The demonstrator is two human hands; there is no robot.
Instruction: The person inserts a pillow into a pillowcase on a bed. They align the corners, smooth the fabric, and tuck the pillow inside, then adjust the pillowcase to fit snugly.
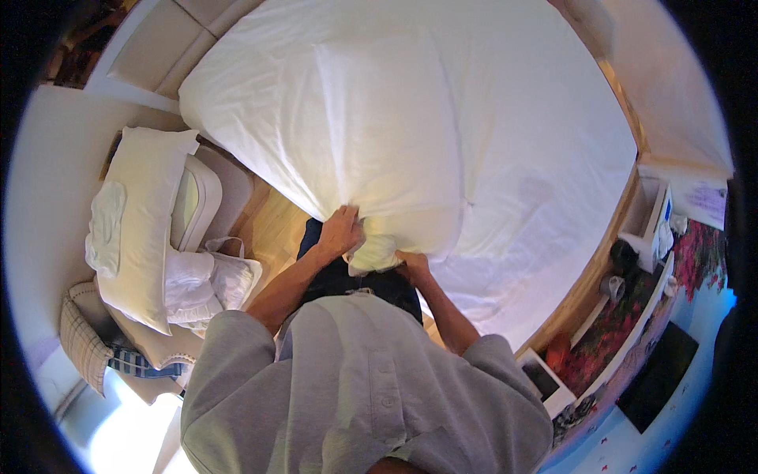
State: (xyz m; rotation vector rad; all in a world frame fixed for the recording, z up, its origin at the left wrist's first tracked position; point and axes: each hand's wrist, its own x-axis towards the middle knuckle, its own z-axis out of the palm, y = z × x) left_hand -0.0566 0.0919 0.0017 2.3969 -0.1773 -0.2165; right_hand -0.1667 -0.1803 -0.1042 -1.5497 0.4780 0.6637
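White bedding (391, 142) covers the large bed before me, with folds running towards my hands. My left hand (341, 232) grips the gathered edge of this bedding at the near side of the bed. To the right, my right hand (414, 265) is closed on the near edge of the same cloth, its fingertips partly hidden. Between both hands a bunched pale piece of cloth (376, 253) bulges out of the bedding. A flatter white sheet (521, 219) lies over the right part of the bed.
At left, a white pillow (139, 219) rests across a white chair (207, 195), near a clear bag (237, 281) and a plaid cushion (83, 335). Wooden flooring (269, 228) shows beside the bed. A padded headboard (157, 47) stands at upper left; a shelf unit (648, 219) stands right.
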